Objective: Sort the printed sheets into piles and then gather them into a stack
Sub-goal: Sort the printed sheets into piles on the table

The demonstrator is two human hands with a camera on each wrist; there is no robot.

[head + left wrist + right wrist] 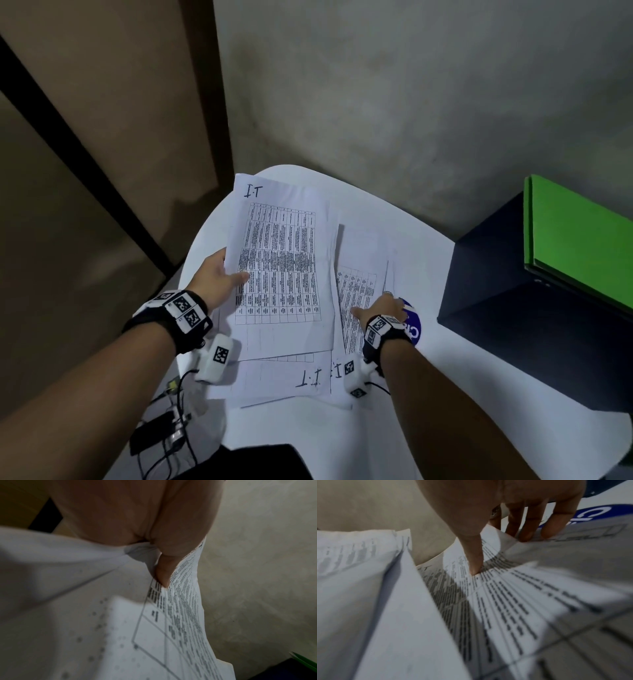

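Head view first: the white counter point(445, 359) is a rounded slab, its far curved edge close to the grey wall point(411, 85), its left edge dropping off beside a brown panel point(102, 137). On the right a dark box point(513, 325) with a green folder point(575, 236) on top hems in that side; bare counter lies open in front of the box, nearer the person. Cables and a small black device point(157, 431) sit off the counter's lower left edge.

Left hand point(219, 277) now: its grip is closed on the left edge of a printed sheet point(281, 267) marked "I.T", thumb on top over the table print, fingers underneath. The left wrist view confirms the thumb point(164, 574) pressed onto the paper, the sheet lifted and bowing away from the palm. Below it lies a second pile point(291, 380), also marked "I.T", jutting toward the person.

Right hand point(380, 308): fingers spread and fairly straight, resting on the right pile point(359, 294), nothing gripped. In the right wrist view the thumb point(476, 561) presses the print while the fingertips point(547, 532) touch the sheet's far edge, just by a blue round label point(599, 512). The held sheet's right edge overlaps the right pile.
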